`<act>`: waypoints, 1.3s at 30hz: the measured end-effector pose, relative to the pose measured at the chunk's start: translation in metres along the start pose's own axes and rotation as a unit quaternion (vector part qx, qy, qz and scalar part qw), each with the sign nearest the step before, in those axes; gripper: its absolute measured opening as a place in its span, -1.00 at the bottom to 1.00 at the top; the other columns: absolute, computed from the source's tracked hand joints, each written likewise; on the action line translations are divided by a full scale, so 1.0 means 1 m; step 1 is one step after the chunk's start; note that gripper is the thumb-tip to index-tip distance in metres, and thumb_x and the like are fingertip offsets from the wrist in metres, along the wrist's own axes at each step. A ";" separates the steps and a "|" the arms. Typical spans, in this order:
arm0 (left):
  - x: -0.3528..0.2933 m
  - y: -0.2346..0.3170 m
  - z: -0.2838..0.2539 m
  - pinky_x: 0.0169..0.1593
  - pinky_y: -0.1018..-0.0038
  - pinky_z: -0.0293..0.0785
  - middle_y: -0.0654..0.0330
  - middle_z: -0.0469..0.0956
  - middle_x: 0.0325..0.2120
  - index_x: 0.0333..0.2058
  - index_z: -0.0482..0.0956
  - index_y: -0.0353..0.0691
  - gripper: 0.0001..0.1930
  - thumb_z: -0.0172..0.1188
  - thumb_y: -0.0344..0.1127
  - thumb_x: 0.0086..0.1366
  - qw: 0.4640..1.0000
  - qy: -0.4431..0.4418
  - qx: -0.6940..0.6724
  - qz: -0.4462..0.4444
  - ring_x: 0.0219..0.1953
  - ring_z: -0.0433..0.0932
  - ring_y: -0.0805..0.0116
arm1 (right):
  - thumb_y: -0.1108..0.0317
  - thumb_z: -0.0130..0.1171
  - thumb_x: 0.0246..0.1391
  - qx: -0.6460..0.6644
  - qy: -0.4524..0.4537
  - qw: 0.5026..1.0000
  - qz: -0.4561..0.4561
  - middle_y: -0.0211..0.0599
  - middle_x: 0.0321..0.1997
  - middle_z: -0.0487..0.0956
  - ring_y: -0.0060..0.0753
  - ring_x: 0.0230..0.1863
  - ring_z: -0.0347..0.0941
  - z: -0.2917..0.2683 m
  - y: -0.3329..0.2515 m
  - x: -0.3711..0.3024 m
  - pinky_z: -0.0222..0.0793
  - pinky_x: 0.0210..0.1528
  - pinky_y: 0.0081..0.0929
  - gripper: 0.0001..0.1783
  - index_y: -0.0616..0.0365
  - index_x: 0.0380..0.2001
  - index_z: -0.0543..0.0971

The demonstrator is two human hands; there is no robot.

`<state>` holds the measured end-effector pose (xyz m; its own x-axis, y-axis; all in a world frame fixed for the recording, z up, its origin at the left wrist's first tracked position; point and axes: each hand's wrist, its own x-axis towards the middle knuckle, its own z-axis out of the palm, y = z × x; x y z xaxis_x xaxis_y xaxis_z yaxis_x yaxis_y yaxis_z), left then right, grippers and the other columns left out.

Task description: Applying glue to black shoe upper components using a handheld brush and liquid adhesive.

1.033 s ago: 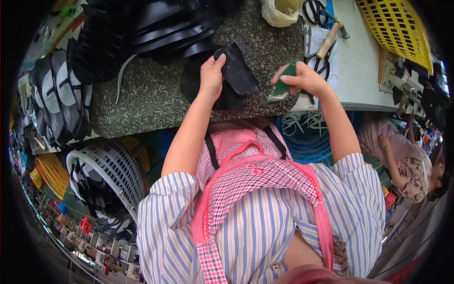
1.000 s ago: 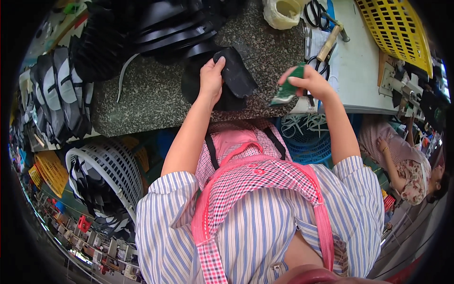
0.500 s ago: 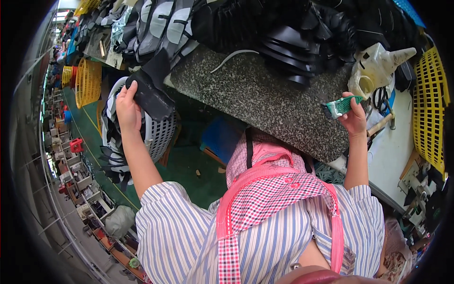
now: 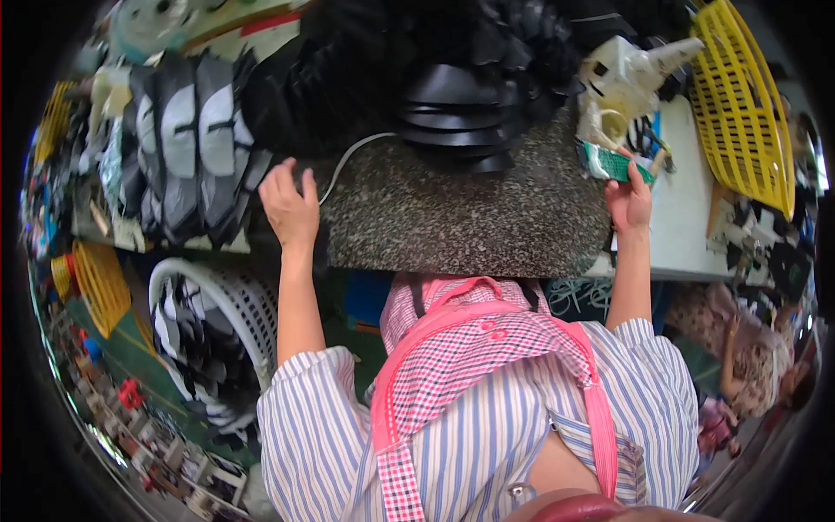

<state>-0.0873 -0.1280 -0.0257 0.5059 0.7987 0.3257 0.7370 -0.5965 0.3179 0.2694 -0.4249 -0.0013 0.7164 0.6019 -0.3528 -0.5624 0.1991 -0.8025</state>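
The left hand (image 4: 291,204) has come back up from the basket (image 4: 248,300) on the left and no longer grips the black piece it carried there half a second ago; the right hand (image 4: 628,196) has barely shifted at the right end of the slab (image 4: 461,217).

The bench (image 4: 687,235) is pale on the right, with a speckled dark stone slab laid over its middle. Along the far side sits a heap of black moulded parts (image 4: 461,104), and a thin white cord (image 4: 348,161) runs out from under it. A yellow plastic grid (image 4: 739,104) lies at the far right, next to a cream-coloured glue gun (image 4: 626,78). To the left stands a row of black and grey soles (image 4: 178,143); below them, off the bench, the white basket holds more dark pieces. The room beyond is crowded with racks and goods on a green floor, and another person (image 4: 748,374) sits low at the right.

The left hand is open, fingers spread, resting at the slab's left edge just beside the near end of the cord and holding nothing. The right hand is closed around a small green tool (image 4: 613,163), gripped by its near end; the tool points left and far, toward the glue gun, just over the slab's right corner.
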 end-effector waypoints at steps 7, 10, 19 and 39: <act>-0.001 -0.011 0.047 -0.27 0.25 0.28 -0.02 0.38 -0.44 -0.43 0.46 -0.26 -0.84 0.01 -0.34 0.00 0.990 -0.135 0.005 0.028 -0.34 0.32 0.03 | 0.41 -0.11 0.01 -0.269 0.170 0.923 -0.217 -0.33 -0.50 0.44 -0.61 -0.66 0.36 0.003 -0.013 0.028 0.34 -0.63 -0.66 -0.74 0.20 -0.19 0.38; 0.007 0.026 0.018 -0.44 0.30 0.33 0.06 0.44 -0.62 -0.48 0.45 -0.18 -0.88 0.01 -0.29 0.04 0.977 -0.160 -0.125 -0.069 -0.52 0.43 0.07 | 0.40 -0.08 0.00 -0.299 0.211 0.900 -0.236 -0.42 -0.64 0.40 -0.66 -0.69 0.29 -0.014 0.009 0.059 0.23 -0.68 -0.69 -0.75 0.20 -0.22 0.42; -0.061 0.121 -0.020 -0.47 0.68 0.36 0.27 0.47 -0.63 -0.45 0.42 -0.34 -0.88 0.05 -0.39 0.08 0.714 -0.369 -0.534 -0.264 -0.56 0.43 0.61 | 0.10 0.29 -0.32 -0.517 0.139 0.756 -0.376 -0.43 -0.28 0.29 -0.62 -0.44 0.14 0.041 0.017 -0.012 0.09 -0.42 -0.73 -0.34 0.20 -0.13 0.32; -0.086 -0.134 -0.012 -0.14 0.44 0.17 0.15 0.34 -0.20 -0.03 0.23 -0.18 -0.58 -0.10 -0.30 0.09 0.798 -0.136 -0.396 -0.434 -0.18 0.29 0.32 | 0.31 -0.02 -0.02 -0.042 0.275 0.960 0.006 -0.57 -0.81 0.15 -0.72 -0.80 0.02 -0.006 0.106 -0.176 -0.10 -0.73 -0.73 -0.82 0.16 -0.59 0.35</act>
<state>-0.2353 -0.1177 -0.0854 0.1171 0.8616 -0.4939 0.4017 0.4137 0.8170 0.0858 -0.5145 -0.0273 0.8326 0.0986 -0.5451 -0.5536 0.1167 -0.8245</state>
